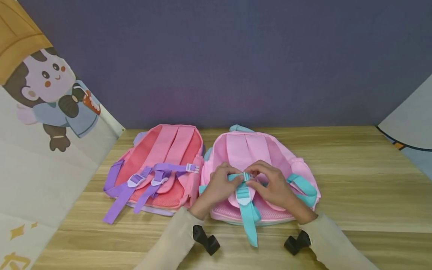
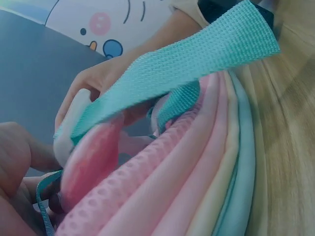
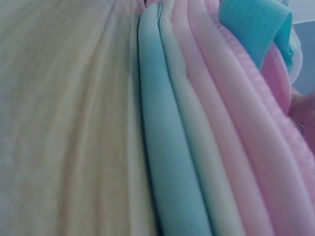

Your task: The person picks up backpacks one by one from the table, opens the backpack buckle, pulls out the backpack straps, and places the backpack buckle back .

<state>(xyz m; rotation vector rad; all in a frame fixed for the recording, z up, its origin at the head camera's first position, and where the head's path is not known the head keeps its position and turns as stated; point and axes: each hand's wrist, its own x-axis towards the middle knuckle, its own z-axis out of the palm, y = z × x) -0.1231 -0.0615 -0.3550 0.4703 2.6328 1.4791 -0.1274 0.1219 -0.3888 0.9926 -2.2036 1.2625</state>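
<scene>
A light pink backpack (image 1: 248, 146) lies with its strap side up. Over its middle, my left hand (image 1: 220, 184) pinches the teal webbing strap at one side of a small buckle (image 1: 246, 176). From the other side my right hand (image 1: 274, 185) grips the same buckle between thumb and fingers. Just below the hands, a white strap adjuster (image 1: 243, 198) sits on a shoulder strap, with a loose teal strap tail (image 1: 250, 228) hanging toward the table's front. In the left wrist view, that teal tail (image 2: 182, 69) crosses above the pink mesh edge (image 2: 142, 167).
To the left, touching it, lies a coral pink backpack (image 1: 168, 138) with purple straps (image 1: 116, 206) and a white clip (image 1: 192, 168). A teal strap loop (image 1: 305, 189) rises at the right. Both bags rest on a wooden table (image 1: 364, 187) before a dark wall (image 1: 236, 67).
</scene>
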